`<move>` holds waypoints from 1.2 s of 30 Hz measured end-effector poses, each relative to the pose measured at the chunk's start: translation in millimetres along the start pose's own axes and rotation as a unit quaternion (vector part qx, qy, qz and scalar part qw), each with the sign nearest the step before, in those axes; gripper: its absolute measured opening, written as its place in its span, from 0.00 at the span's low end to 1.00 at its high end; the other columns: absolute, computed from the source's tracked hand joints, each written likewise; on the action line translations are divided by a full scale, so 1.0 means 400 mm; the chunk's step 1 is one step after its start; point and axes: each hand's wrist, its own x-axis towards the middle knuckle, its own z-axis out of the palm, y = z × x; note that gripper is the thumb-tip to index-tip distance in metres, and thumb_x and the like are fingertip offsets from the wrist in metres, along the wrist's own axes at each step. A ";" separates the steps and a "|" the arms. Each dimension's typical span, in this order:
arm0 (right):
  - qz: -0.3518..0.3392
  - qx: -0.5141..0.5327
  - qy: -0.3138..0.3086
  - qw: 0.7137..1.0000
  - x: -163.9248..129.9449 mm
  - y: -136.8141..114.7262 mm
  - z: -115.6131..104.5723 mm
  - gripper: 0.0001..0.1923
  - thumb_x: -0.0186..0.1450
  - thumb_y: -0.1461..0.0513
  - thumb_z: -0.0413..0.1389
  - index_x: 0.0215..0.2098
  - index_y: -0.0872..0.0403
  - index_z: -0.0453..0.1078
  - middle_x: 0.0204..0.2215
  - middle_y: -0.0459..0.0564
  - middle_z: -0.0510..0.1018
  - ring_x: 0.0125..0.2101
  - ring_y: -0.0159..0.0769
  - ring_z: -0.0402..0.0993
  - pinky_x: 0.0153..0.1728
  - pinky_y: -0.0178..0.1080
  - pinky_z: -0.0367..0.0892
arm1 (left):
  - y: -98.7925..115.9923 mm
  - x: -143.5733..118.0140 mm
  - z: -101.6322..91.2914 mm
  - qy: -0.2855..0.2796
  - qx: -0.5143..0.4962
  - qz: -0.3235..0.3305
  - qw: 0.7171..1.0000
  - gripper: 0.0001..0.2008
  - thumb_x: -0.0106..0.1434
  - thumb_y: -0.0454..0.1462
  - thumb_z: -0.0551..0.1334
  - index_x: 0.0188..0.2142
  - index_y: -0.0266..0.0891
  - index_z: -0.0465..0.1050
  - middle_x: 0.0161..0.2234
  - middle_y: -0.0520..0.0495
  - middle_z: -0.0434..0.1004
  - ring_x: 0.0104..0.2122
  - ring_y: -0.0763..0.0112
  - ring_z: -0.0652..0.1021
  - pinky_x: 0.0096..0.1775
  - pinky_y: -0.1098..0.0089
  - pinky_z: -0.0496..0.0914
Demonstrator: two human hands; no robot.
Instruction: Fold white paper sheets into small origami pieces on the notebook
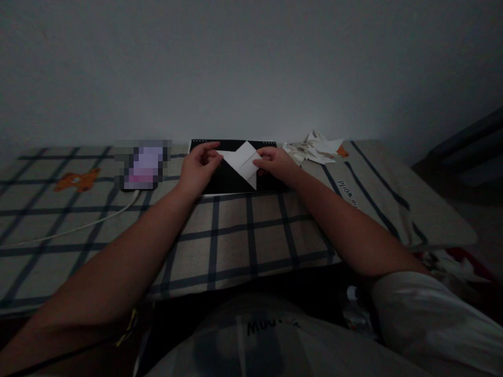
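Dim room, plain grey wall fills the far half of the view. Below it a bed or cushioned surface under a checked cover, beige with dark blue grid lines; orange cartoon print on it at far left. Cannot tell for sure what is under the cover.

Both bare forearms reach from the near edge toward the far middle.

A black board lies flat on the cover against the wall, white dots along its far edge. On it sits the folded white paper, creased into triangular flaps with a point toward the wall and another toward the near side.

Left hand is on the paper's left edge, thumb and forefinger fingers closed on the left tip. Right hand is on the right edge, fingers bent down and pressing or pinching that side; exact grip too dark to tell.

Just right of the board: a pile of crumpled paper scraps, with a small orange bit at its right end.

Left of the board, near the left hand: a blurred-out object, pinkish-purple. A white cable runs from under it toward the near left across the cover.
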 end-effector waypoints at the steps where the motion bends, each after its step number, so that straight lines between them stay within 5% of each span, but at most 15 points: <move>1: 0.006 0.001 0.000 1.000 0.001 0.001 0.001 0.17 0.64 0.61 0.64 0.51 0.56 0.79 0.29 0.46 0.84 0.27 0.35 0.78 0.30 0.37 0.74 | -0.005 0.001 -0.003 0.013 0.022 0.020 0.999 0.22 0.65 0.39 0.67 0.58 0.41 0.77 0.44 0.46 0.84 0.38 0.66 0.82 0.45 0.64 0.79; 4: 0.025 -0.020 0.008 0.999 0.001 0.002 0.004 0.28 0.65 0.63 0.64 0.63 0.55 0.74 0.27 0.45 0.84 0.26 0.37 0.80 0.30 0.38 0.75 | -0.004 -0.001 -0.014 0.013 0.122 0.091 0.988 0.20 0.66 0.40 0.66 0.57 0.40 0.78 0.54 0.41 0.82 0.47 0.60 0.82 0.53 0.57 0.78; 9: 0.028 -0.104 0.039 0.993 -0.012 -0.005 0.012 0.35 0.65 0.65 0.64 0.70 0.55 0.69 0.31 0.46 0.85 0.25 0.37 0.80 0.35 0.42 0.78 | 0.044 -0.025 -0.016 -0.204 0.237 0.222 0.924 0.20 0.73 0.47 0.61 0.56 0.41 0.82 0.62 0.38 0.80 0.63 0.47 0.77 0.66 0.44 0.69; 13: 0.022 -0.182 0.029 0.983 -0.021 -0.018 0.016 0.34 0.67 0.64 0.63 0.71 0.56 0.70 0.31 0.47 0.85 0.28 0.38 0.79 0.38 0.43 0.77 | 0.067 -0.039 -0.006 -0.299 0.288 0.225 0.881 0.26 0.76 0.50 0.58 0.64 0.40 0.79 0.66 0.36 0.79 0.66 0.45 0.76 0.65 0.44 0.70; 21: -0.081 -0.334 0.014 0.939 -0.016 -0.024 -0.025 0.19 0.72 0.59 0.60 0.58 0.54 0.82 0.38 0.52 0.85 0.40 0.42 0.77 0.46 0.44 0.70 | 0.051 -0.027 -0.008 -0.314 0.258 0.238 0.882 0.24 0.77 0.48 0.56 0.57 0.39 0.84 0.62 0.37 0.83 0.63 0.51 0.80 0.66 0.49 0.72; 25: -0.188 -0.356 -0.065 0.913 -0.015 0.007 -0.032 0.19 0.68 0.60 0.65 0.57 0.55 0.83 0.54 0.59 0.84 0.54 0.48 0.75 0.58 0.49 0.68 | 0.043 -0.023 -0.008 -0.311 0.238 0.244 0.887 0.20 0.75 0.46 0.59 0.52 0.41 0.87 0.58 0.38 0.86 0.60 0.52 0.82 0.64 0.49 0.74; 36: -0.181 -0.384 -0.095 0.901 -0.012 0.018 -0.032 0.18 0.69 0.61 0.63 0.55 0.54 0.84 0.54 0.59 0.85 0.54 0.49 0.76 0.56 0.50 0.69 | 0.044 -0.018 -0.013 -0.288 0.242 0.234 0.896 0.16 0.72 0.44 0.64 0.51 0.43 0.87 0.56 0.39 0.86 0.56 0.50 0.81 0.61 0.47 0.73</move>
